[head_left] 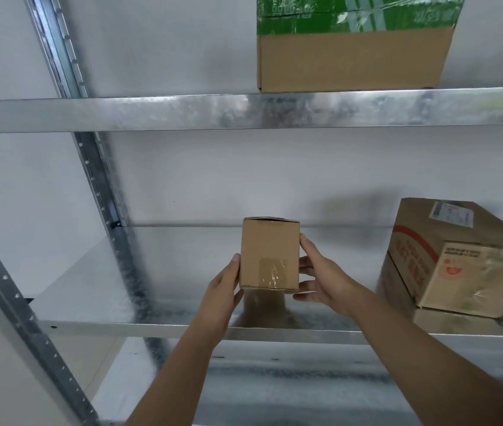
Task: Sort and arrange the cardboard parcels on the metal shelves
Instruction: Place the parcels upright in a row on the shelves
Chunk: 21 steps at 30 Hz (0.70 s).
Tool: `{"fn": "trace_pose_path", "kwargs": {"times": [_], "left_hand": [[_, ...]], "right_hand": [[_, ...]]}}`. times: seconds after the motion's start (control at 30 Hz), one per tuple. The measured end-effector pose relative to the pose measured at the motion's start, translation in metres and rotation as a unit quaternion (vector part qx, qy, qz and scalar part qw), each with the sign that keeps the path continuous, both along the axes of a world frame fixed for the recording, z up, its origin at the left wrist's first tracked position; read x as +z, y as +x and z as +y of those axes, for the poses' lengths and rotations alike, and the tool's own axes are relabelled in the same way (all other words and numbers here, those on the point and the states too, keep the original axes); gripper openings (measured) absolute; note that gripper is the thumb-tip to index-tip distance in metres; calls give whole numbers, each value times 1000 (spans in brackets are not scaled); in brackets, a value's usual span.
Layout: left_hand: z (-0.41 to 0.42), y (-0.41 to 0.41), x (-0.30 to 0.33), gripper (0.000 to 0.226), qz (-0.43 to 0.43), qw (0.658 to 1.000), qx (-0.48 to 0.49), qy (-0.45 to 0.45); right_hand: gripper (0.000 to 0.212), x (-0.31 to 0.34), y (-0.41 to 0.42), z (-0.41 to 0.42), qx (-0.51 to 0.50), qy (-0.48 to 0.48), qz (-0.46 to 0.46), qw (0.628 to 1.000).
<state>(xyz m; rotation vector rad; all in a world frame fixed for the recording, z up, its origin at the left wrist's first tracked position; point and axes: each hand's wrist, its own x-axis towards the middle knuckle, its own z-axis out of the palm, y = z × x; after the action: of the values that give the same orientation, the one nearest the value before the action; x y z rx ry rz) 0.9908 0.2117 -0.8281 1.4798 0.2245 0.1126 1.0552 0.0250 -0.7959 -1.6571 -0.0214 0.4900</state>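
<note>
A small plain cardboard parcel (270,253), upright and sealed with clear tape, is held between both hands just above the middle metal shelf (164,329). My left hand (224,290) grips its left side and bottom edge with the thumb up along the side. On the opposite side, my right hand (321,278) holds it with curled fingers. Whether the parcel touches the shelf cannot be told; its reflection shows below it.
A printed parcel with red lettering (459,259) lies tilted on the middle shelf at right. A larger parcel with green tape (354,44) stands on the upper shelf (182,113). Perforated uprights (102,192) run at left. A lower shelf (274,382) shows beneath.
</note>
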Motion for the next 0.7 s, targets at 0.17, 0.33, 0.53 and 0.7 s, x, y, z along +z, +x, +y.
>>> {"fn": "trace_pose_path", "kwargs": {"times": [0.17,0.33,0.53,0.7], "left_hand": [[-1,2,2,36,0,1000,-6,2],[-1,2,0,35,3,1000,-14,4],[2,5,-4,33,26,998,-6,-60],[-2,3,-2,63,69,973,-1,-218]], "right_hand": [[61,1,4,-2,1,-6,0,1000],[56,0,5,-3,-2,-10,-2,1000],[54,-8,5,-3,-5,-2,-15,1000],[52,-9,5,1,-19,-23,-87,996]]}}
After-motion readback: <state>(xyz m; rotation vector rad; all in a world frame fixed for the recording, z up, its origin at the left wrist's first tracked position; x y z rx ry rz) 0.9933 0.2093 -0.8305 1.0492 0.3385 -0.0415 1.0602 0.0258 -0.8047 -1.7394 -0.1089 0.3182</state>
